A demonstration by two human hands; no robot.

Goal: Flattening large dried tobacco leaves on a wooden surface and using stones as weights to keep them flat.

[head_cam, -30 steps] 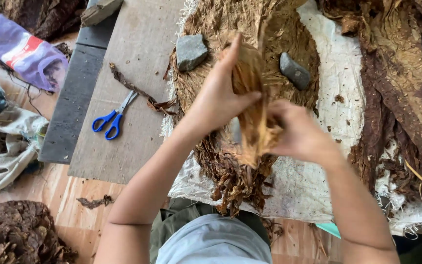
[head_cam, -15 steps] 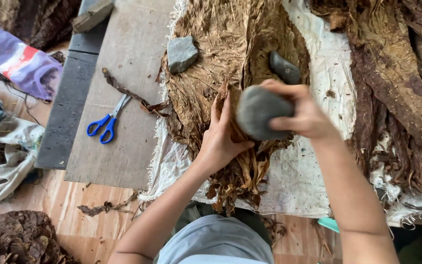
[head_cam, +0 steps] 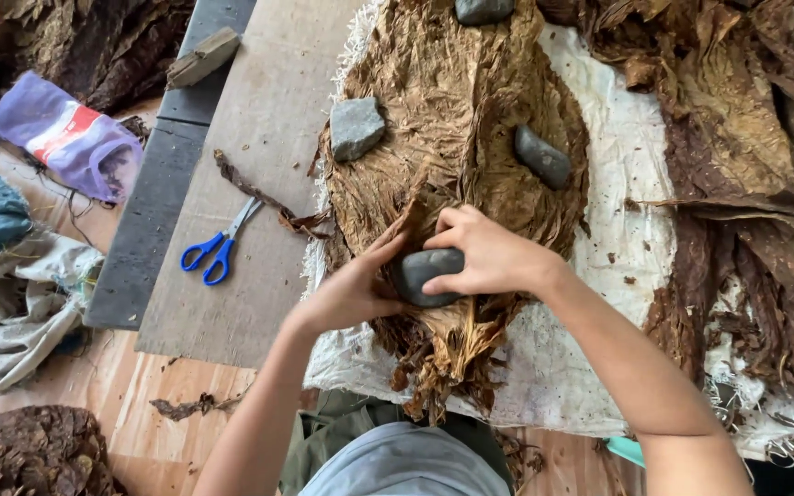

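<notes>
white cloth (head_cam: pixel 627 230), grey board (head_cam: pixel 259 156), wooden floor (head_cam: pixel 149 404)

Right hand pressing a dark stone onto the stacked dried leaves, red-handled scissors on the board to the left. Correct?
Not quite: the scissors have blue handles, not red. The head view shows it. The rest holds: the right hand presses a dark stone onto the stacked dried leaves, and the scissors lie on the board to the left.

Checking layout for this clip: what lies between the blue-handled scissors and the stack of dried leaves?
In the head view, a twisted dried leaf strip lies on the board between the scissors and the leaf stack, its far end reaching the stack's edge.
</notes>
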